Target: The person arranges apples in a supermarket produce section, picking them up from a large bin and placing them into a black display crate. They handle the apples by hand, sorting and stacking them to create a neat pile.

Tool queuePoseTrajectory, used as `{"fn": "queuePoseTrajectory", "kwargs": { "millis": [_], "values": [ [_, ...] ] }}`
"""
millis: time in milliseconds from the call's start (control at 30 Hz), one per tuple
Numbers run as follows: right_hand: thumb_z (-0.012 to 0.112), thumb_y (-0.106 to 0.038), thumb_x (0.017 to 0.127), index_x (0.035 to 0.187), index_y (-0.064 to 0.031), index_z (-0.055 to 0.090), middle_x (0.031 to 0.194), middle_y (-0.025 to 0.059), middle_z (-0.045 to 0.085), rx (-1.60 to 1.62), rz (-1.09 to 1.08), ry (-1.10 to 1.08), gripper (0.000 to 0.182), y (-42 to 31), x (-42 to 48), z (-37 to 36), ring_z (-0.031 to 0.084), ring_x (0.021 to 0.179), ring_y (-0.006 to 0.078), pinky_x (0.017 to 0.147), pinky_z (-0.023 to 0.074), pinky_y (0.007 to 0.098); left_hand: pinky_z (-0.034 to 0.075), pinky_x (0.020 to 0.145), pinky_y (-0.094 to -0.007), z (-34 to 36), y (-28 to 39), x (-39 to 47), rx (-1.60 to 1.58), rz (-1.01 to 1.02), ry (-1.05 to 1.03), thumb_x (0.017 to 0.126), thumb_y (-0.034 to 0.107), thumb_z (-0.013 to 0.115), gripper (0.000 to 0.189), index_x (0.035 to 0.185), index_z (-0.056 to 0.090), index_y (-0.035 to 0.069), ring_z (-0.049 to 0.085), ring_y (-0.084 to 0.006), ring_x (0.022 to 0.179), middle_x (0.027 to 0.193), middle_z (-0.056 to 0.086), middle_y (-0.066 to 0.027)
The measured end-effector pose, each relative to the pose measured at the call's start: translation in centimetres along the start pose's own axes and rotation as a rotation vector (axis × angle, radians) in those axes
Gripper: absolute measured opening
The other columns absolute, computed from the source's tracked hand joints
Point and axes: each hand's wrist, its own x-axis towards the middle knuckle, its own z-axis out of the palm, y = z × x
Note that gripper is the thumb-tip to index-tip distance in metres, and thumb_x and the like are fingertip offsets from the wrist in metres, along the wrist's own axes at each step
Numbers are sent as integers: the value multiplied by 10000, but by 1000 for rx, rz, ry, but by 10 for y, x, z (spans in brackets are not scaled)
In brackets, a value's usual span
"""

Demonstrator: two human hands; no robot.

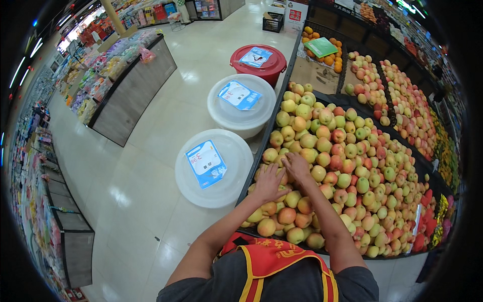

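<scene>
A broad heap of yellow-green and red-blushed apples (pixel 323 146) fills the black-edged display bin before me. My left hand (pixel 268 183) lies palm down on the apples near the bin's left edge, its fingers spread. Just right of it, my right hand (pixel 297 167) reaches into the same heap with bent fingers touching the apples. Its palm side is hidden, so whether it grips one is unclear. Larger reddish apples (pixel 286 216) lie below my two hands, close to the red apron (pixel 279 260) with yellow trim.
Left of the bin stand two white lidded tubs (pixel 241 166) (pixel 215 120) and a red lidded tub (pixel 279 62), bearing printed labels. Oranges (pixel 329 59) with a green packet (pixel 320 47) occupy a far compartment. More apples (pixel 405 102) lie beyond a divider. A goods counter (pixel 132 90) stands across the aisle.
</scene>
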Motion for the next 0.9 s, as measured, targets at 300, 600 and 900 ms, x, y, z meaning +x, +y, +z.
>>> {"fn": "queuePoseTrajectory", "kwargs": {
  "millis": [300,600,900],
  "values": [
    [576,-277,895,1037,-42,640,965,141,655,28,49,224,282,43,-7,-16,632,830,325,738,503,389,286,1056,-565,-2,-7,24,6,22,-119,743,628,603,953,1399,347,-15,416,-336,1262,1469,311,-174],
    [702,-515,730,1093,-50,554,979,177,564,-501,119,141,608,48,-6,-38,612,848,331,684,511,416,356,988,-502,-3,-10,21,-9,17,-91,737,570,632,884,1359,405,-17,492,-353,1157,1461,334,-178],
    [718,-449,730,1199,-82,569,1043,160,586,243,-70,174,613,19,18,-59,606,917,298,771,512,384,375,959,-460,-2,-11,18,6,2,-99,742,522,630,834,1352,427,-10,505,-346,1112,1436,367,-181]
  ]
}}
